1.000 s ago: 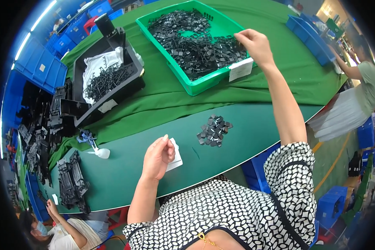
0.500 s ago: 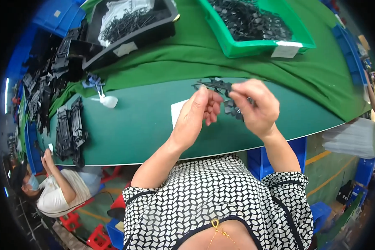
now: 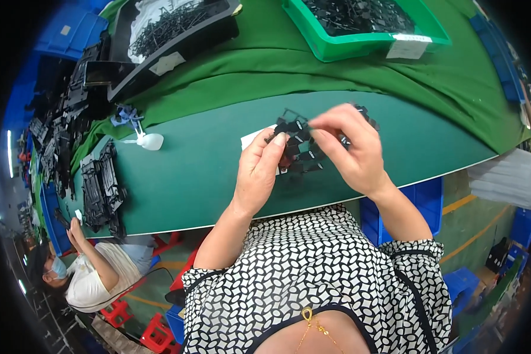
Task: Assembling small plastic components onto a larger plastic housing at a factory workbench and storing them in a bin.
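Between the thumb and fingers of my left hand (image 3: 255,177) is a black plastic part (image 3: 294,127) with a thin frame at its far end. My right hand (image 3: 355,152) is at the right side of that part, its thumb and fingers bent inward. What its fingertips pinch is too small and blurred to make out. Small black plastic pieces (image 3: 308,158) lie on the table below and between the hands. More small dark pieces (image 3: 367,115) show behind the right hand. A white sheet (image 3: 249,139) lies partly hidden under my left hand.
A black bin (image 3: 177,59) of thin black parts stands far left, a green bin (image 3: 348,52) of small black pieces far right. Black parts (image 3: 102,186) are stacked on the left. A white bottle (image 3: 151,141) lies nearby. A co-worker (image 3: 103,274) sits lower left.
The view has shifted slightly. The black part has turned and sits more in my left hand, nearer to me. My right hand has moved slightly left, and more loose pieces show behind it.
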A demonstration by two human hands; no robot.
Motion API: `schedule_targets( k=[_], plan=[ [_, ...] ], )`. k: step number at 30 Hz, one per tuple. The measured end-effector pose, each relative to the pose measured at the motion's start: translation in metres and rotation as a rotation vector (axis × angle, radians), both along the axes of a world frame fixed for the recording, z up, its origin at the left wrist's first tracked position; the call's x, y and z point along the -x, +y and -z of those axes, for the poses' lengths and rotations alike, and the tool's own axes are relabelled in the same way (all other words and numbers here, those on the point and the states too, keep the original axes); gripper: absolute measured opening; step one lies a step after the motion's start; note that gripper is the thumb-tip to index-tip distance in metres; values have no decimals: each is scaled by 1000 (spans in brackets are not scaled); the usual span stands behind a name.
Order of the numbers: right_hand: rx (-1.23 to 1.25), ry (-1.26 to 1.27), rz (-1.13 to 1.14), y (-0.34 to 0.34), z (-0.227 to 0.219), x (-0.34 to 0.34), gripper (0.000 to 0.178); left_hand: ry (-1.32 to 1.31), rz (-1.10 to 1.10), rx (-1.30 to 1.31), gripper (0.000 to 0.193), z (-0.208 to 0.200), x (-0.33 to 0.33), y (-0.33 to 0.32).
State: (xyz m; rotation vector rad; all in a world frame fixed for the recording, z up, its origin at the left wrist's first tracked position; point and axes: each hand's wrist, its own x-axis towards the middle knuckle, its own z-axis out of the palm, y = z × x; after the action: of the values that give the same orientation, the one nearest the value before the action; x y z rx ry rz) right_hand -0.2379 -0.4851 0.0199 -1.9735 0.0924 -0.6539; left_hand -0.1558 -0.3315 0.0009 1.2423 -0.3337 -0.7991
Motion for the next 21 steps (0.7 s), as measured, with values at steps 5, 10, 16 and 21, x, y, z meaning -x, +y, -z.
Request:
schedule_targets(
  k=[5,10,16,21],
  plan=[
    [-16,153,33,-8,9,-21,15,164,-66,60,19,-4,-2,0],
    [627,206,173,-37,31,-31,21,217,-186,50,19,-9,-11,10],
    [693,318,43,-24,35,-47,25,248,-150,-1,17,-3,-6,13],
    [382,397,-49,-21,31,-55,24,262,-151,9,14,-7,-2,9]
  ],
)
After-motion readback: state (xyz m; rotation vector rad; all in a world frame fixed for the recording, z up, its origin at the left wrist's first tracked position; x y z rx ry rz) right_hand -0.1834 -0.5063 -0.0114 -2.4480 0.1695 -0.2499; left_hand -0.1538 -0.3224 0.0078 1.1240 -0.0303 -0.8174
